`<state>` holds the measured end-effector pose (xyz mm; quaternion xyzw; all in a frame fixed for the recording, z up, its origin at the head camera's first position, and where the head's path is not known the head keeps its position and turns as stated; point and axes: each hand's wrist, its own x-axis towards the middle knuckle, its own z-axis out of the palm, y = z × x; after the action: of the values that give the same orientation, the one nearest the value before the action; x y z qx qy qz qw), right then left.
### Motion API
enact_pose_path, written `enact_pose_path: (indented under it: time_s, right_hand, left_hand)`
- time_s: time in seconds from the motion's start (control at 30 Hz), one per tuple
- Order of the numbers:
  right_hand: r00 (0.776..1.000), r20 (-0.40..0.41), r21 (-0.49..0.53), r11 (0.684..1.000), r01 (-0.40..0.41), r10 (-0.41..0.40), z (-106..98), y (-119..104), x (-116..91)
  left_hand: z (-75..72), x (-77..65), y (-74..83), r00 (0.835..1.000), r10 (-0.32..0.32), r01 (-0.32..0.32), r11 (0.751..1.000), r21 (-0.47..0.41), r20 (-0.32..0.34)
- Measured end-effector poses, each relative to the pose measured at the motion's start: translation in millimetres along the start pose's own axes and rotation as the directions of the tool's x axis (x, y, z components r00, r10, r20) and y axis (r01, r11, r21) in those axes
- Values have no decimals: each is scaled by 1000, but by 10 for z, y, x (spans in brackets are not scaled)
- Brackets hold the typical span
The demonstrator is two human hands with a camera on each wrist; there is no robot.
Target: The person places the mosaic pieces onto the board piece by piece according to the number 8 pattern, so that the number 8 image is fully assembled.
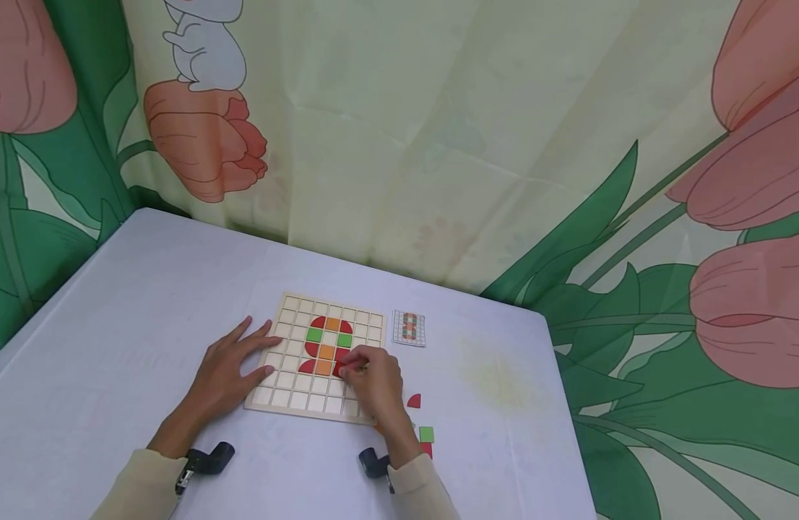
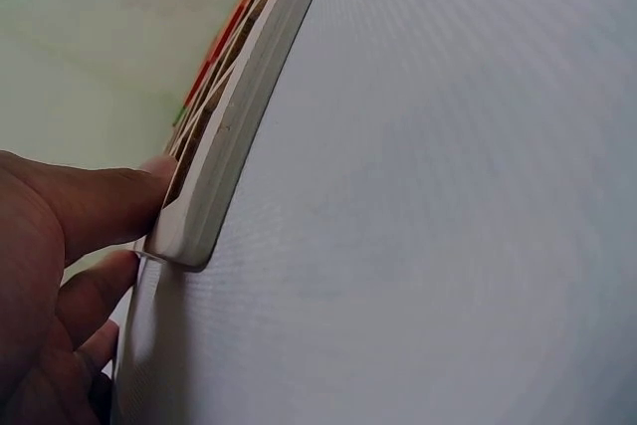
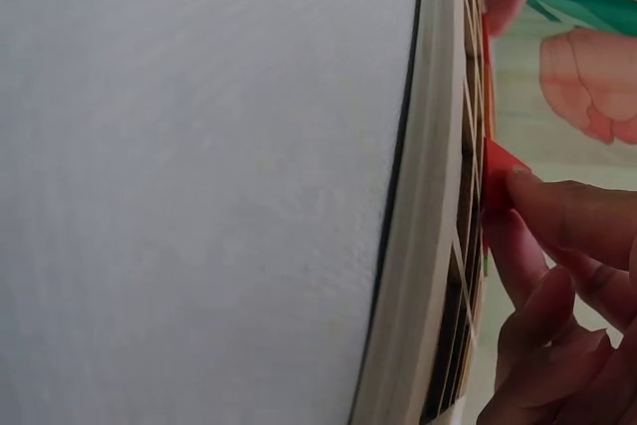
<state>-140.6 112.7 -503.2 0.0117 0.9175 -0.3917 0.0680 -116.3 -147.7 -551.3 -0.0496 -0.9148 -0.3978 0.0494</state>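
Observation:
A wooden grid board [image 1: 263, 396] lies on the table, with red, orange and green flat tiles set in its middle cells. Spread fingers of my left hand [image 1: 220, 372] rest at the board's left side. In the left wrist view, the thumb of that hand [image 2: 75, 211] touches the board's rim [image 2: 204, 201]. My right hand [image 1: 376, 383] pinches a red tile [image 3: 501, 181] between thumb and finger, low over the board beside the lowest orange tile [image 1: 323, 367]. Fingers partly hide the red tile, so I cannot tell its full shape.
A small printed card [image 1: 409, 328] with a coloured grid pattern lies right of the board. Nearer me are a loose red quarter-circle [image 1: 415, 401], a green square [image 1: 427, 434] and a red piece [image 1: 428, 449], partly behind the right wrist. A flowered curtain [image 1: 386, 144] hangs behind the table.

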Motion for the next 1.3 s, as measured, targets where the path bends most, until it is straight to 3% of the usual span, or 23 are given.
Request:
enact_pose_path:
  time_s: [0.3, 1.07, 1.3]
  right_hand:
    - [1000, -20, -80, 997, 4, -5, 14, -53, 6]
    - [999, -8, -26, 999, -33, 32, -9, 7, -45]
    - [998, -50, -18, 999, -51, 50, -133, 56, -75]
  left_hand:
    - [-6, 4, 19, 1000, -3, 3, 1000, 6, 2]
    - [4, -4, 2, 1000, -13, 13, 1000, 22, 8]
    - [10, 1, 9, 1000, -14, 14, 1000, 23, 10]
